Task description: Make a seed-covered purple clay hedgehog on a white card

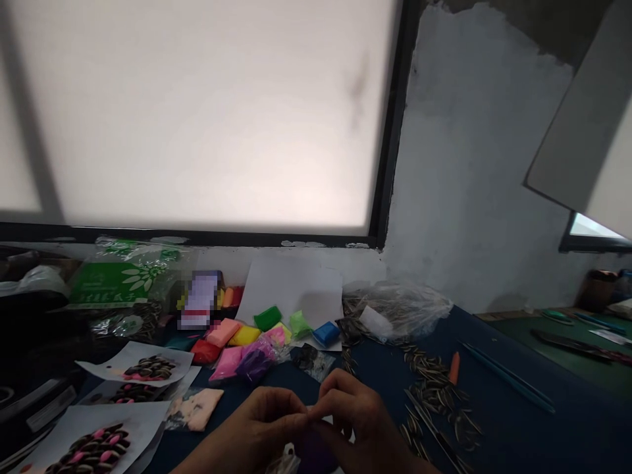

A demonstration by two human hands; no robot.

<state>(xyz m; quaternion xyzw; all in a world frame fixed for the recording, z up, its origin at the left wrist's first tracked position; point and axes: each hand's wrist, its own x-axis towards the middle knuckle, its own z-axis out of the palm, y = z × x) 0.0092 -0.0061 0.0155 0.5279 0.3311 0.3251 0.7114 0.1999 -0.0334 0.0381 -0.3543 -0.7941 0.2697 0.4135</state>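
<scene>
At the bottom middle, my left hand (271,418) and my right hand (353,411) meet with fingertips pinched together. What they pinch, if anything, is too small and dark to make out. Just below the fingers shows a dark purple thing (313,447), partly covered by my right hand, with bits of white beside it. A crumpled clear wrapper (289,461) lies under my left hand. Closest beyond the hands are a small bag with black stuff (311,361) and a purple clay packet (255,361). An opened peach clay packet (197,408) is left of my left hand.
Several coloured clay packets (244,336) lie before white paper (291,289). Paper sheets with striped seeds and pink pieces (93,447) are at left, near a phone (200,299). At right are loose sunflower seeds (434,385), an orange stick (455,368), tweezers (437,434) and a blue tool (513,378).
</scene>
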